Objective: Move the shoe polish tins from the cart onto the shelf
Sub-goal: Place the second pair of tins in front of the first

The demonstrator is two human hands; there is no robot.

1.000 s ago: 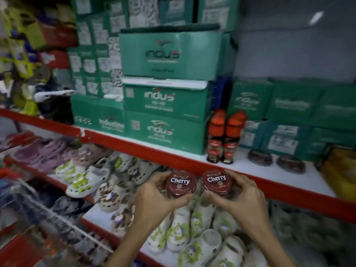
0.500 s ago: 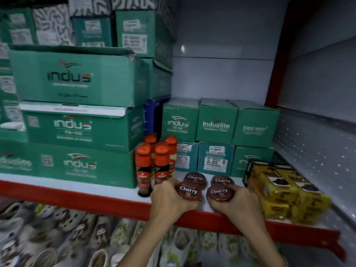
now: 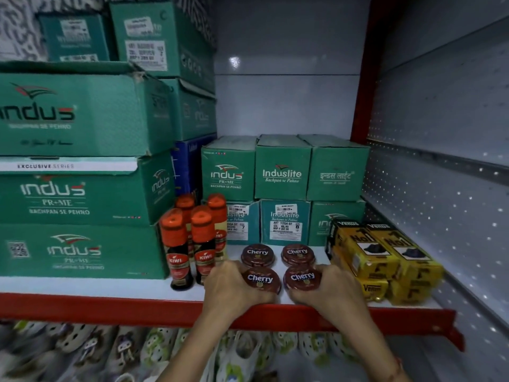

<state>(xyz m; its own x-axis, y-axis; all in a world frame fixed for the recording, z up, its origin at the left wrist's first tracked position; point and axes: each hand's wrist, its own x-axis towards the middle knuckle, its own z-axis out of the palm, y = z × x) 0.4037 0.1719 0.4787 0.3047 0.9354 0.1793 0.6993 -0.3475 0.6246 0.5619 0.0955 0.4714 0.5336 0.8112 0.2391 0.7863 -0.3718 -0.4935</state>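
Note:
Two brown Cherry shoe polish tins rest near the front of the white shelf (image 3: 82,286) with a red edge. My left hand (image 3: 234,288) grips the left front tin (image 3: 261,279). The right front tin (image 3: 303,277) is held by my right hand (image 3: 330,292). Just behind them lie two more Cherry tins, one on the left (image 3: 257,254) and one on the right (image 3: 298,253), flat on the shelf. The cart is out of view.
Several orange-capped Kiwi polish bottles (image 3: 179,246) stand left of the tins. Yellow Venus boxes (image 3: 380,257) lie to the right. Green Indus shoe boxes (image 3: 283,188) are stacked behind and at left. Sandals (image 3: 165,351) fill the lower shelf.
My hands have carried the two tins up from in front of the lower shelf onto the upper shelf, in front of the two tins lying there. The view has turned right and come closer.

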